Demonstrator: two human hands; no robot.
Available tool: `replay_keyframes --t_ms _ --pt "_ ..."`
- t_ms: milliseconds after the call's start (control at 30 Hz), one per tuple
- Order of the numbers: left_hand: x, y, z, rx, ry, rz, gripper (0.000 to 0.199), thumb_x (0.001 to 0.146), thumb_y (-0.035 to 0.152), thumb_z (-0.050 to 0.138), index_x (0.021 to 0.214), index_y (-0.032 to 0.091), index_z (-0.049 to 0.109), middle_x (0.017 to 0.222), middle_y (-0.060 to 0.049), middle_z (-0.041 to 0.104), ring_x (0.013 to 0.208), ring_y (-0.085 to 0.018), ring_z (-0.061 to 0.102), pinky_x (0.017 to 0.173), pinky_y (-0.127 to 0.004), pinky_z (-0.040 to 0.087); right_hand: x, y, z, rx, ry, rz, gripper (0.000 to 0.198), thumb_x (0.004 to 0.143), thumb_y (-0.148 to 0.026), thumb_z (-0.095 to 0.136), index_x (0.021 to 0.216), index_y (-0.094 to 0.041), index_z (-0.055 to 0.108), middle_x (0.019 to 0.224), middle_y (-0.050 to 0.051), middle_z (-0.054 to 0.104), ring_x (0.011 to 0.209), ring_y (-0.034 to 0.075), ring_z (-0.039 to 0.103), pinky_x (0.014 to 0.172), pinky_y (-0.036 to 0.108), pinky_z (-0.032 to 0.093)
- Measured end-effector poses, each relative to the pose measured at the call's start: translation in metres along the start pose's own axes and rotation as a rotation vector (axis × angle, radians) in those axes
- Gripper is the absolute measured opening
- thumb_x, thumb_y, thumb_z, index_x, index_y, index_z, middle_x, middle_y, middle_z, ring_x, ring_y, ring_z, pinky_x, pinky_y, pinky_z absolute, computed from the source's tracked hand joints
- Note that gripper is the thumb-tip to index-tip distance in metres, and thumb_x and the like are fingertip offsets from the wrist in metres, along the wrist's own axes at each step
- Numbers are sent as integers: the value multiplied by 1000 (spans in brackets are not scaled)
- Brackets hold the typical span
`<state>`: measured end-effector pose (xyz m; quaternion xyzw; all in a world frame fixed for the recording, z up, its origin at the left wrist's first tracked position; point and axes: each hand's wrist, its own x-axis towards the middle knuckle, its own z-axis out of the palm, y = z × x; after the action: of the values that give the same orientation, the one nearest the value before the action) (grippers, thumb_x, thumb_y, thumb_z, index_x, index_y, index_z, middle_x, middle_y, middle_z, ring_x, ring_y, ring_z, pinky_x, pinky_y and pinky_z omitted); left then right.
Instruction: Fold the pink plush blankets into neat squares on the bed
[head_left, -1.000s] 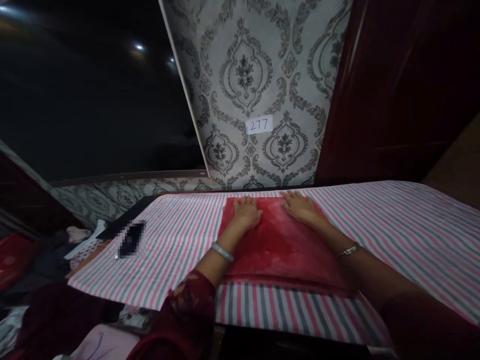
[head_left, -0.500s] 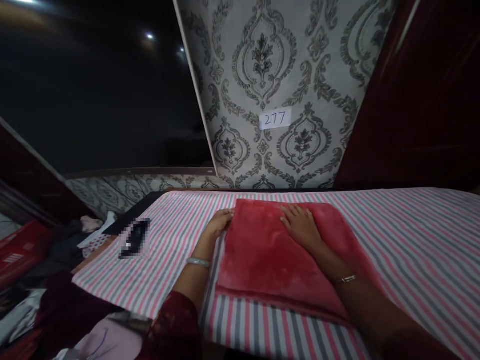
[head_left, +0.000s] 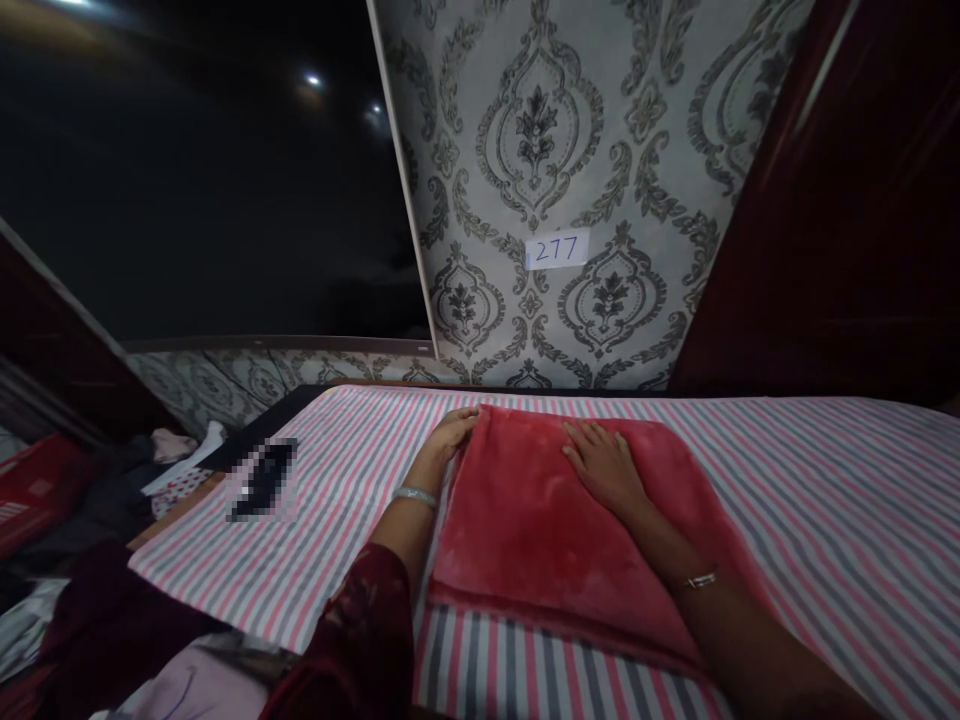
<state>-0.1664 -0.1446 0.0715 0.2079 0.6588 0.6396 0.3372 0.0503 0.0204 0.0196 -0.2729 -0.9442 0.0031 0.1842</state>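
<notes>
A folded red plush blanket (head_left: 525,520) lies on the striped cloth, its layered edge toward me. My left hand (head_left: 454,428) is at its far left corner, fingers closed on the edge there; the thumb is partly hidden. Flat on the upper part of the blanket rests my right hand (head_left: 604,464), fingers stretched out and holding nothing. Beneath the blanket, the pink, grey and white striped cloth (head_left: 360,460) covers the table.
A blurred-out dark object (head_left: 264,482) lies on the cloth at left. Clothes (head_left: 90,630) are heaped below the table's left side. Behind stand a large dark screen (head_left: 210,200) and a patterned wall (head_left: 517,330) with a paper label (head_left: 556,250) reading 277.
My left hand has moved slightly away from me along the blanket's left edge to its far corner. My right hand stays flat on top. The view has shifted a little.
</notes>
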Motion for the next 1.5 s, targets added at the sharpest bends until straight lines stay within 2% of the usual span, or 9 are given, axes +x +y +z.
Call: replay_keyframes --t_ms 267,500,633,800,1000,1100,1200,1333,1500 --pt "4 -1 11 54 18 48 31 68 13 76 99 16 70 68 2 69 59 -10 62 61 -19 50 1 0 1 -20 -11 2 50 104 -35 34 149 -21 50 154 11 50 142 30 42 115 54 32" --pt "23 0 12 286 106 -79 11 79 19 75 78 12 67 56 4 59 48 -10 52 47 -21 40 1 0 2 -22 -14 4 51 103 -35 34 150 -22 50 154 10 50 142 29 44 115 53 32" --pt "35 -1 12 389 180 -115 22 93 33 68 86 13 65 75 3 63 61 -10 58 58 -24 51 2 2 5 -15 -20 3 51 104 -36 33 149 -23 50 155 9 49 143 28 42 116 53 31" --pt "38 -7 15 379 248 -29 21 79 18 78 64 15 64 60 -1 61 81 -21 67 61 -23 45 2 2 4 -29 -17 0 52 103 -36 33 149 -22 51 154 11 50 142 30 44 115 54 32" --pt "38 -17 15 263 325 -17 33 95 40 64 117 15 65 116 -6 67 97 -21 67 83 -39 59 1 3 3 3 -22 -4 51 103 -34 33 150 -23 50 155 9 48 144 29 42 117 54 32" --pt "35 -17 12 223 329 -50 37 96 41 63 123 16 63 122 -8 65 102 -23 66 86 -41 59 1 3 2 9 -29 -10 51 103 -33 33 150 -22 50 155 9 48 144 28 42 116 53 34" --pt "27 -12 8 212 255 -72 31 95 40 63 111 14 65 103 -5 68 83 -16 66 72 -32 58 1 3 1 0 -30 -1 50 104 -33 33 150 -21 50 155 10 49 143 28 43 115 53 34" --pt "3 0 0 217 110 -67 23 78 30 80 75 12 66 52 5 55 43 -8 45 44 -20 33 0 2 -1 -9 -40 9 50 104 -32 34 149 -21 50 154 9 50 143 28 43 115 52 34" --pt "-39 0 -1 186 27 -14 26 59 24 87 66 15 63 47 6 54 44 -8 44 46 -19 31 0 1 0 -8 -14 2 50 104 -33 33 149 -20 51 154 10 50 140 28 45 114 51 34"
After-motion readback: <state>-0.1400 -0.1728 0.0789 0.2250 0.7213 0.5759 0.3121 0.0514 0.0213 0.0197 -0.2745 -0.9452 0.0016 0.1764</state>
